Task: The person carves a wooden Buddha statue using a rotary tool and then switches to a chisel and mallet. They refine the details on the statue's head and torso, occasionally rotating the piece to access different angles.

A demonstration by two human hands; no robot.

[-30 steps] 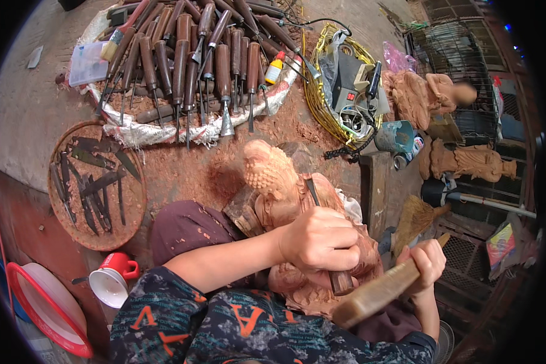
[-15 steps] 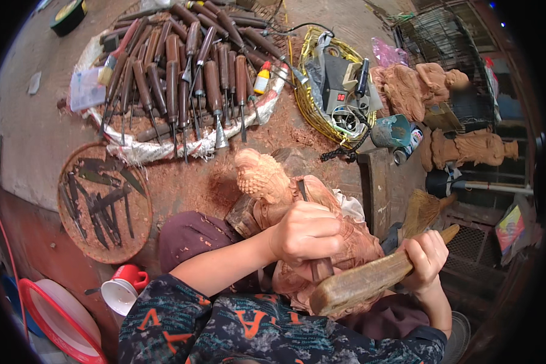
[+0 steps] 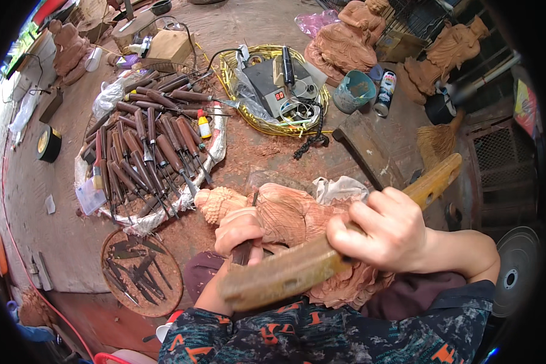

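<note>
A reddish wooden carving of a figure (image 3: 297,212) lies across my lap, its curly-haired head (image 3: 219,205) pointing left. My left hand (image 3: 239,229) is closed round a carving chisel (image 3: 243,252). The chisel's dark blade rests against the figure near the neck, and its handle end sticks out below my fist. In my right hand (image 3: 382,229) is a long worn wooden mallet (image 3: 285,276), gripped near its middle. Its thick end passes in front of the chisel handle and hides part of the carving; whether the two touch I cannot tell.
Many chisels (image 3: 145,145) fill a round tray at left, with a flat basket of dark blades (image 3: 111,288) below. Beyond lie a wire-rimmed basket with a control box (image 3: 264,79), a teal cup (image 3: 353,91), a spray can (image 3: 385,94) and other carvings (image 3: 340,48). Wood chips litter the floor.
The view has swung, showing more at far left. The carving now lies more level across my lap. More of the mallet sticks out behind my right hand. Both hands keep their holds.
</note>
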